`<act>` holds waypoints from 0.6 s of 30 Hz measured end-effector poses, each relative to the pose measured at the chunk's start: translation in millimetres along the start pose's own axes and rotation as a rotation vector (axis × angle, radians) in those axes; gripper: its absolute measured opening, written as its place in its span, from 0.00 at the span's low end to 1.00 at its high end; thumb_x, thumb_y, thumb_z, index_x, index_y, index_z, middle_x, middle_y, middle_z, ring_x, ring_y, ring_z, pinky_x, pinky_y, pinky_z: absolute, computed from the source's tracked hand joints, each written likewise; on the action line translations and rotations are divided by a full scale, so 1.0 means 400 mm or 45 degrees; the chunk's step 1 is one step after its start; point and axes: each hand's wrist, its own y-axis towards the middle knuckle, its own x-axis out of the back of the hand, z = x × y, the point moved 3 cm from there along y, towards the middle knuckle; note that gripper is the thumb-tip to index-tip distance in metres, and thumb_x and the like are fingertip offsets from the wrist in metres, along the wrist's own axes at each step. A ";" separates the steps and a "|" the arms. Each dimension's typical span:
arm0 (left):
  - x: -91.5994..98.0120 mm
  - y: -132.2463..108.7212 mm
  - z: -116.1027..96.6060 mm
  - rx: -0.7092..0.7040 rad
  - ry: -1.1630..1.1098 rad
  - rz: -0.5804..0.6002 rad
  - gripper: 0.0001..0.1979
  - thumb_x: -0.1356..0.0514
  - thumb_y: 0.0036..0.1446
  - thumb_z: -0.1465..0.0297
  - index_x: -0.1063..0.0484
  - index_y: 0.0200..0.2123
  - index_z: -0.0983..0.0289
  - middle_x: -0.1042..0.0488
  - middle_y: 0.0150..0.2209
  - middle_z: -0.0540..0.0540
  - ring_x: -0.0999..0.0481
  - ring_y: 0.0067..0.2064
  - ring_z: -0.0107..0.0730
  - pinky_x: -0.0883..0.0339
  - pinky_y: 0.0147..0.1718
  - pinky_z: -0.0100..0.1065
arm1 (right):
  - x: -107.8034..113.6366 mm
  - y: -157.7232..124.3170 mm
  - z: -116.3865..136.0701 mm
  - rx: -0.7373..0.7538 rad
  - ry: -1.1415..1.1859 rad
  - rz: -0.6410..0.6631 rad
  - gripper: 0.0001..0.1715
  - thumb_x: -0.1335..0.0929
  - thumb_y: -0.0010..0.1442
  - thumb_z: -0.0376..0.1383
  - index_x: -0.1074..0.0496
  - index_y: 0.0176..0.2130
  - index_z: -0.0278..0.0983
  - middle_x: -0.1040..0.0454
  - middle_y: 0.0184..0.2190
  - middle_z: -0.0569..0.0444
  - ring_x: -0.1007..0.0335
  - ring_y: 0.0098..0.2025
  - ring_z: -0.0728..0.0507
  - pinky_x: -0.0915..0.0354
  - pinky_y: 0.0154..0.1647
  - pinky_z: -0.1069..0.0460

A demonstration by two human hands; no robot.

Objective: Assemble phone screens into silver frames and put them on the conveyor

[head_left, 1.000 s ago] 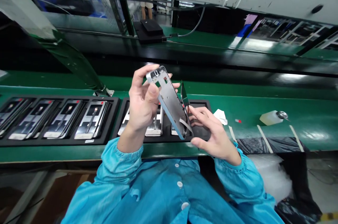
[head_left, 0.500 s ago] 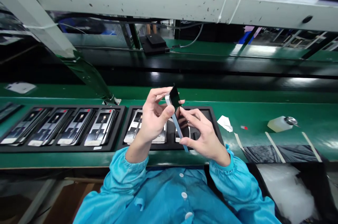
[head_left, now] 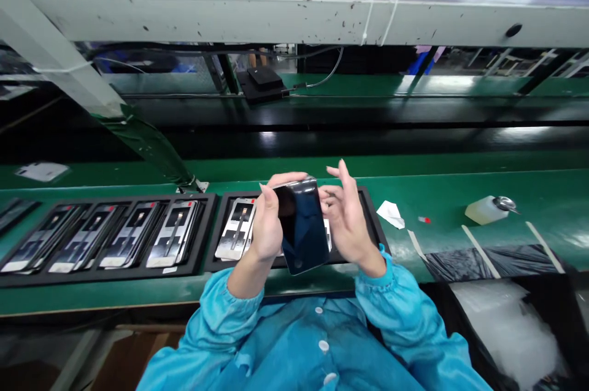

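Where a second ago a dark panel point(head_left: 306, 231) stood apart from an open metal frame, the two now read as one phone, glass turned toward the wearer; the parts look joined, and seating or checking the fit is probably in hand. Green bench point(head_left: 451, 188): runs the full width, cut off at either side. Black left tray point(head_left: 208, 225): four leaning stacks of phone parts point(head_left: 172, 234), left end cut off. Black right tray point(head_left: 373, 219): more parts at its left, middle hidden behind hands and phone. Left hand point(head_left: 269, 228): closed about the phone's left edge, thumb near the far corner, some fingers hidden behind. Right hand point(head_left: 350, 225): loosely half open, some fingers raised, others bent at the right edge; grip or bare touch, cannot tell. Phone: between the hands, above the near side of the right tray, tilted; seam not discernible. Bottle point(head_left: 485, 211): right, lying. White scrap point(head_left: 391, 214): just right of the tray. Red tag point(head_left: 424, 220): markings illegible.
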 end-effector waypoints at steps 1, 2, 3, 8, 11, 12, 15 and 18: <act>-0.001 -0.003 0.000 0.010 0.052 0.035 0.36 0.44 0.72 0.33 0.15 0.48 0.60 0.11 0.43 0.61 0.09 0.49 0.50 0.14 0.53 0.50 | 0.001 0.012 0.008 -0.077 0.099 0.032 0.52 0.38 0.74 0.74 0.23 0.70 0.40 0.23 0.49 0.43 0.23 0.42 0.39 0.17 0.43 0.44; -0.003 -0.007 -0.001 0.021 0.092 0.064 0.37 0.45 0.73 0.33 0.14 0.46 0.60 0.11 0.43 0.61 0.09 0.49 0.51 0.15 0.55 0.51 | -0.001 0.023 0.015 -0.151 0.187 0.098 0.50 0.39 0.74 0.74 0.19 0.62 0.38 0.24 0.39 0.48 0.26 0.35 0.42 0.22 0.34 0.48; -0.004 -0.011 -0.002 0.028 0.118 0.078 0.37 0.45 0.73 0.34 0.13 0.44 0.60 0.11 0.44 0.61 0.10 0.50 0.52 0.16 0.57 0.51 | -0.004 0.030 0.021 -0.212 0.254 0.171 0.50 0.40 0.74 0.74 0.17 0.53 0.37 0.29 0.30 0.53 0.32 0.29 0.44 0.28 0.27 0.51; -0.010 -0.053 -0.017 0.124 0.093 0.010 0.30 0.41 0.74 0.38 0.12 0.51 0.56 0.10 0.50 0.58 0.13 0.59 0.53 0.24 0.69 0.53 | -0.004 0.017 0.042 -0.284 0.373 0.288 0.46 0.37 0.75 0.72 0.17 0.41 0.36 0.45 0.17 0.63 0.51 0.18 0.49 0.46 0.17 0.52; -0.021 -0.076 -0.034 0.117 0.096 0.016 0.29 0.40 0.75 0.40 0.12 0.54 0.56 0.11 0.51 0.58 0.13 0.60 0.52 0.26 0.70 0.52 | 0.008 0.003 0.061 -0.254 0.289 0.296 0.43 0.37 0.78 0.68 0.14 0.45 0.36 0.41 0.18 0.60 0.46 0.19 0.46 0.37 0.22 0.50; -0.026 -0.080 -0.040 0.092 0.121 0.011 0.29 0.40 0.76 0.41 0.12 0.53 0.56 0.11 0.51 0.58 0.13 0.59 0.51 0.25 0.69 0.50 | 0.010 0.006 0.069 -0.227 0.261 0.291 0.43 0.36 0.78 0.68 0.13 0.44 0.36 0.40 0.18 0.59 0.43 0.20 0.45 0.35 0.25 0.49; -0.038 -0.081 -0.050 -0.019 0.236 -0.025 0.26 0.39 0.77 0.44 0.10 0.50 0.57 0.10 0.50 0.57 0.12 0.56 0.47 0.22 0.64 0.45 | 0.007 0.031 0.091 -0.163 0.254 0.268 0.42 0.31 0.73 0.70 0.13 0.39 0.36 0.34 0.19 0.57 0.36 0.24 0.44 0.33 0.29 0.49; -0.043 -0.069 -0.042 -0.080 0.300 -0.066 0.23 0.37 0.77 0.47 0.10 0.48 0.58 0.10 0.49 0.55 0.12 0.54 0.44 0.21 0.61 0.41 | -0.008 0.060 0.091 -0.186 0.357 0.223 0.42 0.26 0.67 0.71 0.15 0.35 0.35 0.31 0.21 0.56 0.32 0.28 0.43 0.34 0.30 0.50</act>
